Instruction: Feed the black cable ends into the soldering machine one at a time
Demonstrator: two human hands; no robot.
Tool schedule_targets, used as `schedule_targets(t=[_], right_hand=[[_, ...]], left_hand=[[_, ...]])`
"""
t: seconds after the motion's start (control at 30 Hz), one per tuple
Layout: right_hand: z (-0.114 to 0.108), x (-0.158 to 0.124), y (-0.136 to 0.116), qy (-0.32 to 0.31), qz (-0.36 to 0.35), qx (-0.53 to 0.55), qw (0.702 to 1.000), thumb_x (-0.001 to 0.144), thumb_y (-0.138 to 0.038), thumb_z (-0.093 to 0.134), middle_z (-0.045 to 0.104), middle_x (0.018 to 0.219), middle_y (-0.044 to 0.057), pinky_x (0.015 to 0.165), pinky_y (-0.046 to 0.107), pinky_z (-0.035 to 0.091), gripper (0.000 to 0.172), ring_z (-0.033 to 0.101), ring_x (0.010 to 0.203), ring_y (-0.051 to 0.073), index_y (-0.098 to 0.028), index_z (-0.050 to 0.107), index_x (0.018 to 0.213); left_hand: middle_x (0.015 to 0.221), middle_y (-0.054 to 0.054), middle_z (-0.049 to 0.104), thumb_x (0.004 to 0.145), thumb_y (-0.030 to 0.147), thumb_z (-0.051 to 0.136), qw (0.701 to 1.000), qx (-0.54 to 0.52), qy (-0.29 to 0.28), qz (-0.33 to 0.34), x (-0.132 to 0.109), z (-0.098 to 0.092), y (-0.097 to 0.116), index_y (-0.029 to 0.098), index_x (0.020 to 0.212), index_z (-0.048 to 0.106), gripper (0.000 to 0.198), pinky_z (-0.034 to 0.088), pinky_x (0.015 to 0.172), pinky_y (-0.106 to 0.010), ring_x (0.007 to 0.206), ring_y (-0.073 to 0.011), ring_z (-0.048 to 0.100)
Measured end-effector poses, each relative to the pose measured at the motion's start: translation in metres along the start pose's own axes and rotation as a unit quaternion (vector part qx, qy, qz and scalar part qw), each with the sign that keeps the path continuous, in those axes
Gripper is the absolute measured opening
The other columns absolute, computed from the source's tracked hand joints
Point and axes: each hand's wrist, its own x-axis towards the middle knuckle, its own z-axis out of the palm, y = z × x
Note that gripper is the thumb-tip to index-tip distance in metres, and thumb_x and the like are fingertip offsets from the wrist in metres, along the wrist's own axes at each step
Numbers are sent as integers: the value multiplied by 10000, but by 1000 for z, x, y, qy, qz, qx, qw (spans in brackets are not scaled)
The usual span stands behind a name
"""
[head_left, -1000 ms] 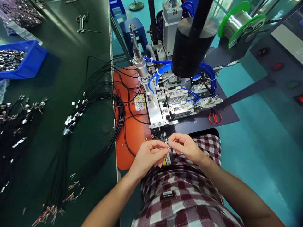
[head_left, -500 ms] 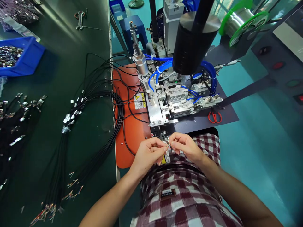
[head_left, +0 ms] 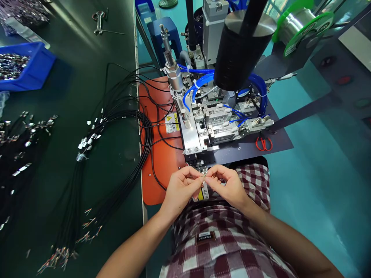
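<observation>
In front of the machine, just above my lap, my left hand [head_left: 185, 185] is closed in a pinch, thumb against forefinger. My right hand [head_left: 224, 183] pinches from the other side, its fingertips meeting those of the left. Between them are thin wire ends [head_left: 204, 175], mostly hidden by the fingers. A black cable [head_left: 158, 181] crosses the orange base plate [head_left: 162, 164] and disappears behind my left hand. Close behind both hands stands the metal machine [head_left: 193, 141], with its cylinders and blue air tubes. A yellow and white label [head_left: 203, 193] shows beneath the fingertips.
Bundled black cables [head_left: 77, 200] with stripped ends lie on the dark table [head_left: 116, 216]. A blue bin [head_left: 36, 71] of metal connectors and a wrench [head_left: 99, 23] sit farther back. Red-handled scissors [head_left: 263, 144] and a solder wire spool [head_left: 301, 25] are at the right.
My right hand has moved slightly left, and its fingertips now meet the left ones. The wire ends that showed between the fingers are more covered. The view has shifted slightly.
</observation>
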Motion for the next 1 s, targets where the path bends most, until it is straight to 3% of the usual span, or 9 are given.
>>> schedule_targets(t=[0.27, 0.43, 0.67, 1.0], right_hand=[[-2, -1, -2, -16, -4, 0, 1000, 789, -269, 650, 535, 666, -21, 552, 240, 359, 119, 458, 591, 106, -166, 592, 803], [-2, 4, -8, 5, -19, -6, 1000, 783, -248, 638, 546, 682, -10, 554, 246, 357, 99, 463, 599, 108, -161, 591, 780], [2, 4, -4, -6, 33, 60, 998, 765, -279, 660, 511, 631, -29, 498, 233, 341, 139, 436, 538, 93, -159, 590, 747], [0, 3, -2, -8, 40, 86, 995, 769, -273, 663, 504, 580, -48, 487, 222, 332, 142, 443, 493, 76, -160, 588, 730]], left_hand=[[424, 81, 458, 762, 273, 693, 1000, -30, -5, -6, 2, 0, -3, 148, 723, 563, 184, 267, 401, -152, 372, -35, 381], [405, 86, 448, 768, 273, 675, 1000, -22, -15, -14, 1, 0, 0, 151, 719, 558, 176, 268, 401, -151, 364, -33, 360], [406, 82, 456, 759, 271, 673, 1000, -16, -6, -16, 0, 2, 1, 154, 710, 564, 168, 270, 401, -153, 367, -37, 365], [412, 71, 469, 741, 289, 701, 999, -30, -4, -26, 0, 1, 0, 148, 706, 570, 195, 271, 405, -161, 368, -43, 388]])
